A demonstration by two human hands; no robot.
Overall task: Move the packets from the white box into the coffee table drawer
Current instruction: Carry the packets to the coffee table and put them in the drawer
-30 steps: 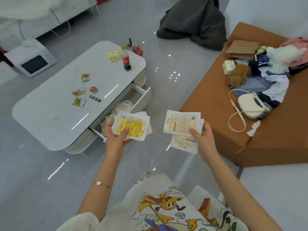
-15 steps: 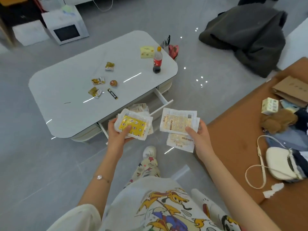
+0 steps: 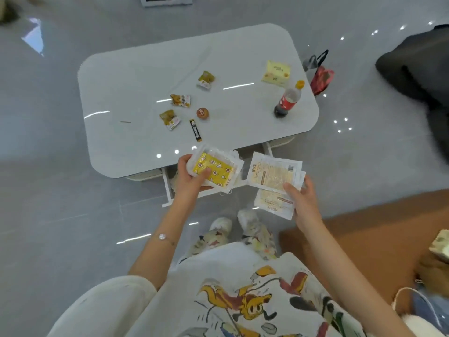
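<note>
Nearest the camera, a cartoon-printed white shirt (image 3: pixel 243 300) fills the bottom edge, with two patterned shoes (image 3: pixel 222 224) side by side on the grey floor just beyond it. A corner of a brown sofa (image 3: pixel 364 229) lies to the right.

Both forearms reach forward. The left hand (image 3: pixel 192 177) grips a stack of yellow-faced packets (image 3: pixel 215 170) — thumb pressed across the star-printed top, fingers curled underneath. The right hand (image 3: pixel 303 203) pinches a loose fan of white packets (image 3: pixel 272 175) with pale printed labels, thumb on their lower right corner and fingers behind. The two bundles are just beside each other; whether they touch I cannot tell. Both are held above the open drawer (image 3: pixel 167 190), which is pulled out from under the near edge of the coffee table (image 3: pixel 136 76). Its inside is mostly hidden by the hands.

On the white tabletop, a dark stick sachet (image 3: pixel 195 130) lies closest in. Past it are three small snack wrappers (image 3: pixel 181 100) and a round brown sweet (image 3: pixel 202 113), all near one another. Further right a cola bottle (image 3: pixel 288 99) with a yellow cap stands upright, and beyond it lies a pale yellow box (image 3: pixel 275 72). Off the table's far right edge a red bag (image 3: pixel 322 79) sits on the floor — a dark garment (image 3: pixel 418 76) is heaped well apart at the right.
</note>
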